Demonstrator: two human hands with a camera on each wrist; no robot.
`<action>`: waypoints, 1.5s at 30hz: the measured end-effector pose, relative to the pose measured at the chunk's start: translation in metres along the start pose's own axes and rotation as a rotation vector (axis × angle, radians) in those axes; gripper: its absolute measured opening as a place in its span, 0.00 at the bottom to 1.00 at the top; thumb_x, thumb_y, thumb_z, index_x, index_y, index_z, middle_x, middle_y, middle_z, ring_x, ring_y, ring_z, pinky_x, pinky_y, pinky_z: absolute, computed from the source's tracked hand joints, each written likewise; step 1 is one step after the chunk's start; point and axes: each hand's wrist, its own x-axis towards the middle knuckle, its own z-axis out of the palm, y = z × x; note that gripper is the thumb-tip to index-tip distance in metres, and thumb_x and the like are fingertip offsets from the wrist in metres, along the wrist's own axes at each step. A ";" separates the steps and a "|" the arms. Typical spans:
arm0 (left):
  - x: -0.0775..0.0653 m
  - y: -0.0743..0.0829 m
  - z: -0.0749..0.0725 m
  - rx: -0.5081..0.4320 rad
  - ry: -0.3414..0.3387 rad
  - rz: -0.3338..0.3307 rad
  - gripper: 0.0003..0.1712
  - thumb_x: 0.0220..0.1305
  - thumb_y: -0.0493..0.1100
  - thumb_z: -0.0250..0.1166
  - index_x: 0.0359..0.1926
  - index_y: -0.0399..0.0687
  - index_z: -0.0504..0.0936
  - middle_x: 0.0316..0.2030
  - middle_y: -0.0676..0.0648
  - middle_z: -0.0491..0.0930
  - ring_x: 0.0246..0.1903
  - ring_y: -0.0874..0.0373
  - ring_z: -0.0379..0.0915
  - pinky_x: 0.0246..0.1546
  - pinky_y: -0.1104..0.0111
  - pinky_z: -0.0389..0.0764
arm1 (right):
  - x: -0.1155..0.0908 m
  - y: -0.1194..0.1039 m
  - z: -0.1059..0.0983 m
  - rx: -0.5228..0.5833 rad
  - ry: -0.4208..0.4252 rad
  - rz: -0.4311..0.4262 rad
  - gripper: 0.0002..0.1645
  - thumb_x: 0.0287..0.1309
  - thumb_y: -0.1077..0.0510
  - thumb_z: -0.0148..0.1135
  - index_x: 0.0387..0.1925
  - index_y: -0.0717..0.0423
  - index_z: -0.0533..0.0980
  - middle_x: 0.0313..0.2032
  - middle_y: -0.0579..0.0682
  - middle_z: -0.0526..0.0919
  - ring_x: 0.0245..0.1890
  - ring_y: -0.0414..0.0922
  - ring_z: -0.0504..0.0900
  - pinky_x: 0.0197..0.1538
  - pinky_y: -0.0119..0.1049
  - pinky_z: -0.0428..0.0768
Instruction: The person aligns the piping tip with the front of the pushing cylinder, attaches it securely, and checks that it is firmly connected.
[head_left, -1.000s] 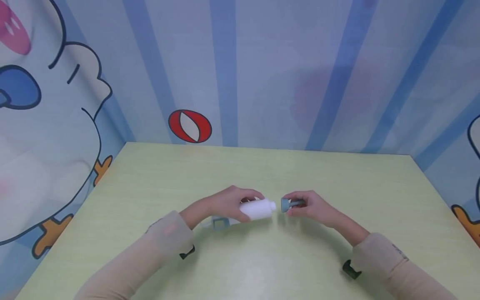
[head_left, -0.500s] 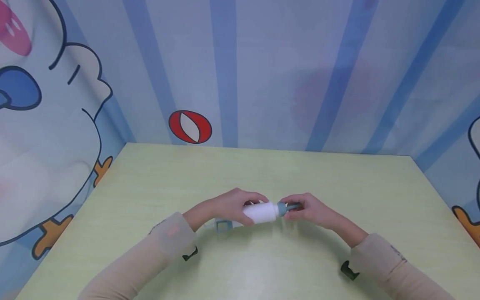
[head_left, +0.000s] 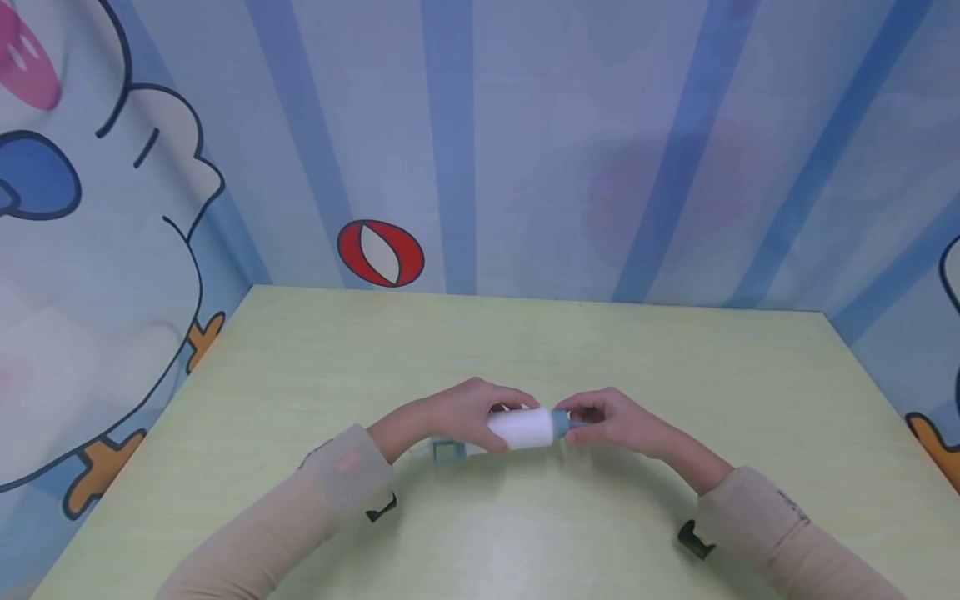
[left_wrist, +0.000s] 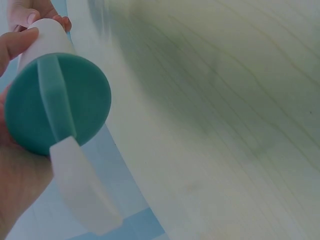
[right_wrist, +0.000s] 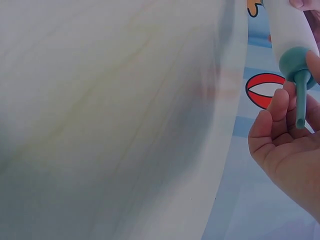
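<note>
A white bottle (head_left: 525, 428) lies nearly level above the table, and my left hand (head_left: 467, 412) grips its body from above. Its left end, close in the left wrist view, has a round teal base (left_wrist: 90, 95) crossed by a teal band, with a white tapered piece (left_wrist: 82, 187) sticking out. On the other end sits a teal cap (right_wrist: 292, 61) with a thin hollow spout (right_wrist: 300, 105). My right hand (head_left: 621, 423) pinches this cap between thumb and fingers, the spout pointing toward the palm. The cap meets the bottle's shoulder; the neck is hidden.
A pale yellow-green table (head_left: 525, 533) lies under both hands. Behind it rises a blue striped backdrop (head_left: 540, 150) with cartoon figures, which also runs along the left and right sides. Dark clips (head_left: 696, 540) hang beneath both sleeves.
A second ago the cap was apart from the bottle, its white neck showing. My right hand moved left, bringing the cap onto the neck and then up against the shoulder.
</note>
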 end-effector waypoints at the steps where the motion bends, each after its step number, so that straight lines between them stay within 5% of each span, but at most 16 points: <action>1: 0.000 0.000 0.000 0.001 -0.001 0.000 0.31 0.47 0.43 0.67 0.56 0.58 0.70 0.48 0.55 0.74 0.41 0.61 0.68 0.41 0.71 0.72 | 0.000 0.000 0.000 -0.002 0.000 0.000 0.22 0.50 0.57 0.61 0.47 0.65 0.73 0.31 0.52 0.77 0.25 0.37 0.71 0.29 0.30 0.72; 45: -0.003 -0.005 -0.005 -0.071 -0.003 0.001 0.33 0.48 0.46 0.66 0.58 0.60 0.69 0.47 0.56 0.74 0.39 0.61 0.69 0.39 0.71 0.72 | -0.005 -0.008 0.012 -0.185 0.183 -0.171 0.20 0.49 0.64 0.61 0.47 0.62 0.73 0.41 0.56 0.77 0.36 0.40 0.74 0.37 0.31 0.75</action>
